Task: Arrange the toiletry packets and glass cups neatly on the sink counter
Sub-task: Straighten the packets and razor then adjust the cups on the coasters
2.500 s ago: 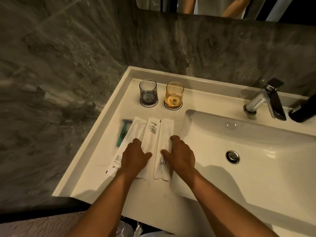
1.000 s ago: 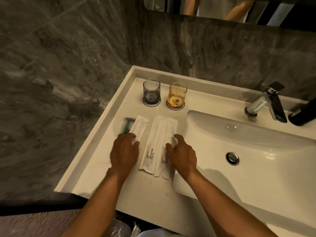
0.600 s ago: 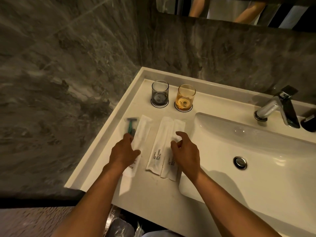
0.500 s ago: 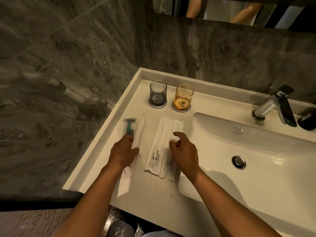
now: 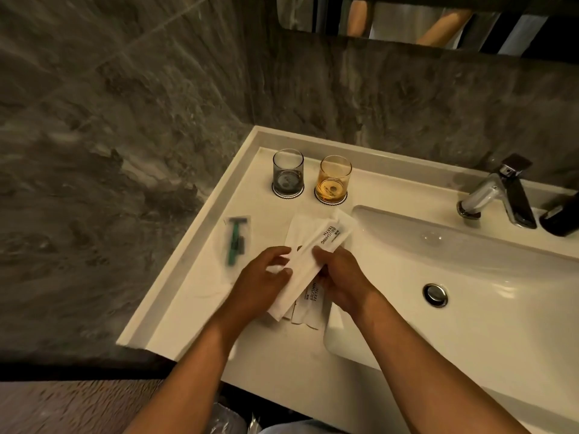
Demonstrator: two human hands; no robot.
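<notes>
A long white toothbrush packet (image 5: pixel 326 242) printed "BRUSHING TEETH" lies tilted across the others, gripped by my left hand (image 5: pixel 261 285) at its lower end and my right hand (image 5: pixel 340 278) at its middle. Beneath it lie a second white packet (image 5: pixel 297 230) and a third printed packet (image 5: pixel 311 303) flat on the white counter (image 5: pixel 194 296). A green razor in a clear packet (image 5: pixel 234 239) lies alone to the left. A grey glass cup (image 5: pixel 288 177) and an amber glass cup (image 5: pixel 333 180) stand upright on coasters at the back.
The sink basin (image 5: pixel 454 277) with its drain (image 5: pixel 435 294) fills the right side. A chrome faucet (image 5: pixel 498 195) and a black bottle (image 5: pixel 564 214) stand at the back right. Grey marble walls close off the left and back; a mirror hangs above.
My left hand left the razor packet and came right. Both hands now grip one white packet, which has turned diagonal over the other two. The razor packet now lies uncovered.
</notes>
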